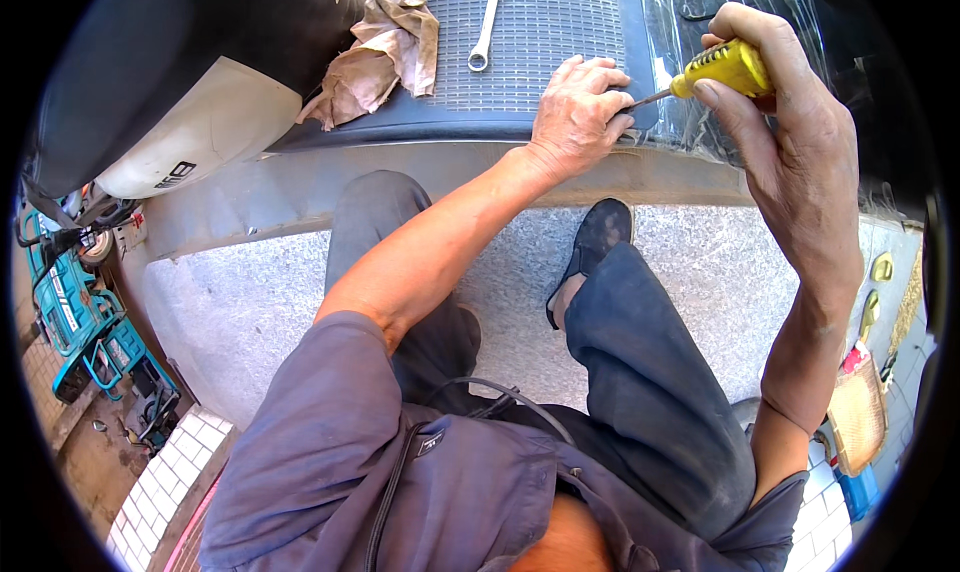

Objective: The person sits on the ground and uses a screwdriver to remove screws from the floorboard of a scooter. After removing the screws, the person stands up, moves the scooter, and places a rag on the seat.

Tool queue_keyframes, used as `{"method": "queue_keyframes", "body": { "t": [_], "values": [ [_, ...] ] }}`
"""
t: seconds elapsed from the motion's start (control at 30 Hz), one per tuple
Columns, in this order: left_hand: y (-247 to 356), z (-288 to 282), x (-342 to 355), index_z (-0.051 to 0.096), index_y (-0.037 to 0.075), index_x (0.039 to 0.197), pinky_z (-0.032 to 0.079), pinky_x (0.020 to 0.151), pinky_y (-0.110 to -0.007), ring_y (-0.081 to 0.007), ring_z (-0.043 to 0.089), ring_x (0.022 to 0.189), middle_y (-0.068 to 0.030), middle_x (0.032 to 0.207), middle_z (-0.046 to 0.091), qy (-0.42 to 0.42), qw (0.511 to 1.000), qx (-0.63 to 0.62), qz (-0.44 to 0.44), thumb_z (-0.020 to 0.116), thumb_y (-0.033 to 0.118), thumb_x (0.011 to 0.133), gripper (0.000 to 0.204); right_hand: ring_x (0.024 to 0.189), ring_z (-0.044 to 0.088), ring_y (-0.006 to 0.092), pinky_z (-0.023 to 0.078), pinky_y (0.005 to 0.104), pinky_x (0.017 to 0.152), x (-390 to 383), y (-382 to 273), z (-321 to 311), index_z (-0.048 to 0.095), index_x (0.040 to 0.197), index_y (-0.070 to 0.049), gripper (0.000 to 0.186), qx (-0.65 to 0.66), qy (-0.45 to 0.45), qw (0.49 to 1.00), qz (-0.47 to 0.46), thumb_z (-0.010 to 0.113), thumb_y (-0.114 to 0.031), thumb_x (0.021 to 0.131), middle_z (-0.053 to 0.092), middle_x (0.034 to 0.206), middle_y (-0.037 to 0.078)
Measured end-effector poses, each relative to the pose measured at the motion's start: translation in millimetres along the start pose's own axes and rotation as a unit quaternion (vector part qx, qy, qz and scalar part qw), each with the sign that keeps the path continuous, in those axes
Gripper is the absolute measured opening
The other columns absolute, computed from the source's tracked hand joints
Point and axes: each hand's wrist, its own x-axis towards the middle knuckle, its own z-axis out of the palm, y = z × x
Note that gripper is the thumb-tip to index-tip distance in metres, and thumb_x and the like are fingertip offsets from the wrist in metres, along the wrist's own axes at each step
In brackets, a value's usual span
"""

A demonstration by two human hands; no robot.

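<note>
My right hand [785,142] grips the yellow handle of a screwdriver [725,70], whose metal shaft points left toward my left hand [580,112]. That hand rests at the front edge of a grey gridded panel [530,17], its fingers bent around the screwdriver's tip area; what they hold there is hidden. Directly right of the panel is a dark surface under crinkled clear plastic [665,27]. A ring-ended metal spanner [485,22] lies on the grid, with a crumpled pinkish rag [370,67] to its left.
A black and white bulky body [200,132] fills the upper left. Teal machines [75,302] stand at far left. My feet rest on pale speckled stone [700,272] below the ledge. A woven tray [860,412] and slippers [870,307] lie at right.
</note>
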Motion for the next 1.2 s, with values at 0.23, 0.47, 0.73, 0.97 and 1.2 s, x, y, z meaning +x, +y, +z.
{"method": "queue_keyframes", "body": {
  "t": [0.23, 0.47, 0.73, 0.97, 1.2],
  "values": [
    [0.0, 2.5, 1.2, 0.076, 0.010, 0.092, 0.043, 0.110, -0.052, -0.0270, 0.062, 0.123, -0.0032, 0.115, 0.072, 0.021, 1.000, 0.010, 0.000, 0.083, 0.013, 0.077, 0.016, 0.101, 0.075, 0.0248, 0.062, 0.0328, 0.088, 3.8, -9.9, -2.2, 0.058, 0.135, -0.014, 0.040, 0.024, 0.011, 0.999, 0.046, 0.071, -0.018, 0.098, 0.071, 0.111, 0.012],
    [0.6, 3.3, 2.2, 0.076, 0.010, 0.090, 0.043, 0.110, -0.053, -0.0271, 0.063, 0.122, -0.0038, 0.113, 0.072, 0.028, 1.000, 0.012, -0.006, 0.080, 0.012, 0.079, 0.012, 0.099, 0.073, 0.0224, 0.061, 0.0294, 0.082, 9.3, -19.8, -9.5, 0.059, 0.132, -0.012, 0.037, 0.043, -0.014, 0.999, 0.002, 0.071, -0.017, 0.098, 0.068, 0.113, 0.012],
    [0.5, 3.1, 2.1, 0.077, 0.009, 0.091, 0.045, 0.109, -0.052, -0.0264, 0.063, 0.122, -0.0037, 0.113, 0.073, 0.022, 1.000, 0.020, -0.001, 0.080, 0.011, 0.079, 0.013, 0.106, 0.073, 0.0280, 0.062, 0.0365, 0.089, 5.6, -10.7, -5.6, 0.055, 0.134, -0.014, 0.036, 0.056, -0.033, 0.997, 0.043, 0.068, -0.015, 0.100, 0.069, 0.119, 0.012],
    [0.4, 3.9, 1.4, 0.076, 0.010, 0.091, 0.044, 0.110, -0.051, -0.0259, 0.063, 0.122, -0.0029, 0.114, 0.073, 0.030, 0.999, 0.023, 0.000, 0.081, 0.011, 0.079, 0.013, 0.103, 0.073, 0.0272, 0.063, 0.0337, 0.087, 7.7, -15.0, -1.6, 0.054, 0.134, -0.014, 0.036, 0.034, -0.026, 0.996, 0.074, 0.067, -0.018, 0.101, 0.071, 0.114, 0.012],
    [-0.4, 1.8, 0.8, 0.076, 0.010, 0.090, 0.044, 0.110, -0.051, -0.0264, 0.063, 0.122, -0.0027, 0.114, 0.073, 0.031, 0.999, 0.026, 0.003, 0.080, 0.011, 0.079, 0.012, 0.110, 0.071, 0.0271, 0.060, 0.0355, 0.093, 5.2, -5.0, -19.0, 0.057, 0.134, -0.013, 0.034, 0.092, -0.081, 0.992, 0.030, 0.066, -0.020, 0.102, 0.069, 0.120, 0.012]
  ]
}}
